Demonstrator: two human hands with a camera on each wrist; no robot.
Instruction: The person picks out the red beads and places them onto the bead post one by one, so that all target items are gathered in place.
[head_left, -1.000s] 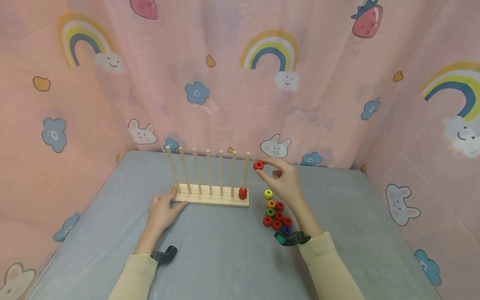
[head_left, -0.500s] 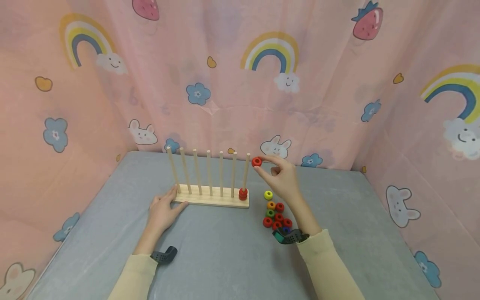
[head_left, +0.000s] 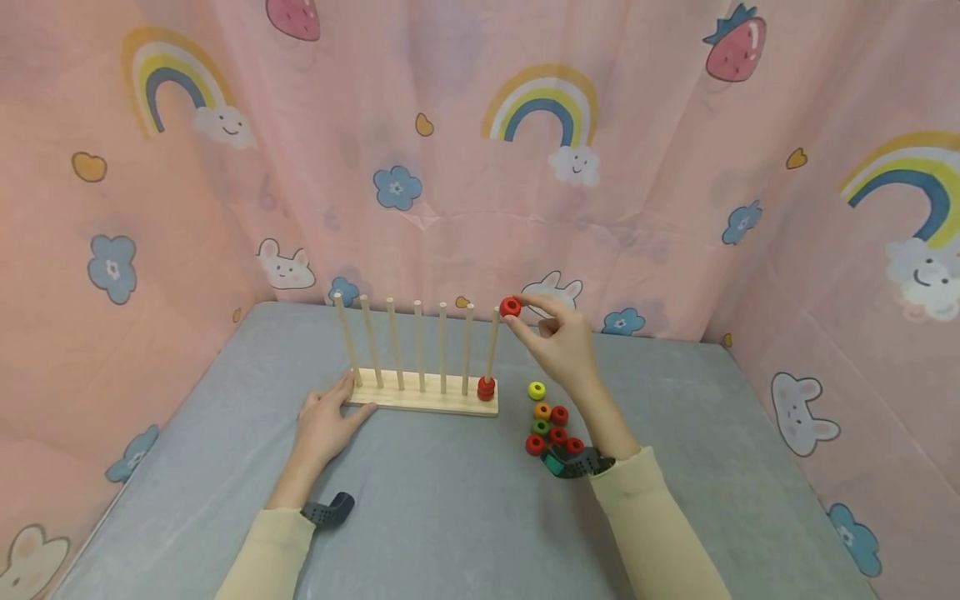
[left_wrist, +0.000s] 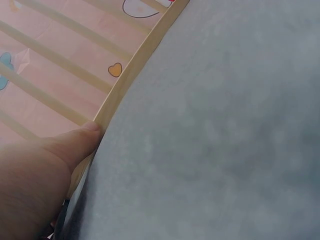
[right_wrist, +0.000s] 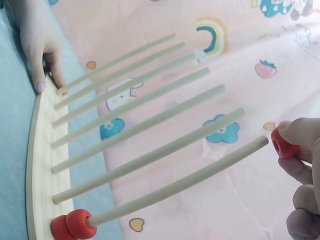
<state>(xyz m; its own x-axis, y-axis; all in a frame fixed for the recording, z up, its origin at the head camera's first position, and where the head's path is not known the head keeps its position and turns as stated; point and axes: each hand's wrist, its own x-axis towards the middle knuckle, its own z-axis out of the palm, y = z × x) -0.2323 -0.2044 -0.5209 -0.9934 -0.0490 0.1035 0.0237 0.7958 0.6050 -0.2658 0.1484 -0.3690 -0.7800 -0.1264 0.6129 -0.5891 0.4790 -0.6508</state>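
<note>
A wooden peg rack (head_left: 420, 402) with several upright pegs stands on the table. My left hand (head_left: 324, 425) grips the left end of its base, thumb along the front edge and fingers at the far side, as the right wrist view also shows. Between thumb and fingertips, my right hand (head_left: 562, 346) pinches a red bead (head_left: 510, 307) close to the top of the rightmost peg (head_left: 492, 343). In the right wrist view, a small gap separates the held bead (right_wrist: 283, 144) from the peg tip. Two red beads (right_wrist: 74, 225) are stacked at the bottom of that peg.
Loose beads lie right of the rack: a yellow bead (head_left: 536, 390), an orange bead (head_left: 542, 410), a green bead (head_left: 540, 427) and several red ones (head_left: 557, 435). My right wrist strap (head_left: 576, 463) hides part of this group. A pink patterned curtain (head_left: 450, 225) hangs behind the grey table (head_left: 435, 508).
My right hand has risen and shifted slightly left with the red bead, bringing it up to the rightmost peg's tip. My left hand has stayed on the rack.
</note>
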